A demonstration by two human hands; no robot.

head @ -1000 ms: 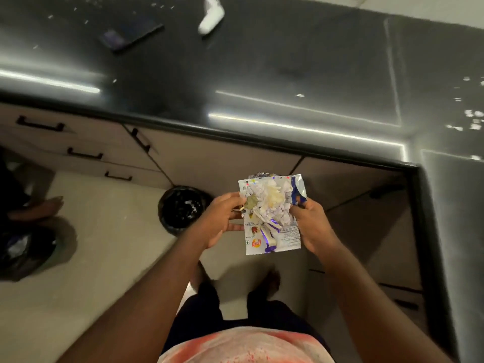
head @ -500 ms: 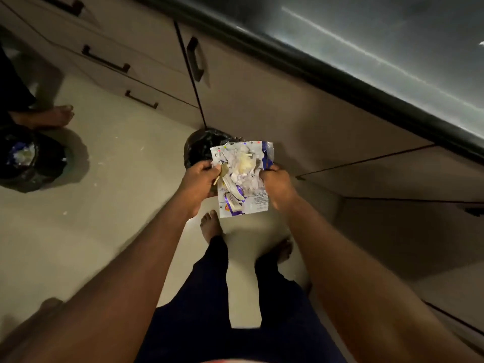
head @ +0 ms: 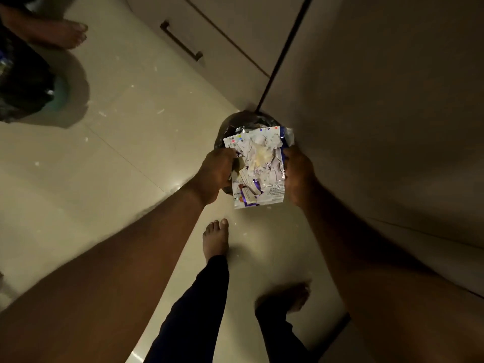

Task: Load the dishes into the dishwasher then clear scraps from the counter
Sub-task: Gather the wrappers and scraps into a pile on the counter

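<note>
Both hands, left hand (head: 217, 174) and right hand (head: 298, 174), have a closed grip on the sides of a flat snack wrapper (head: 258, 169) piled with scraps (head: 262, 158). It hangs over what looks like a black-lined bin (head: 230, 124) on the floor. Next, tip the scraps in.

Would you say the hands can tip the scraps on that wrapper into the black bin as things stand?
Probably yes. Both the left hand and right hand hold the wrapper directly above the bin, and nothing visible lies between them.
</note>
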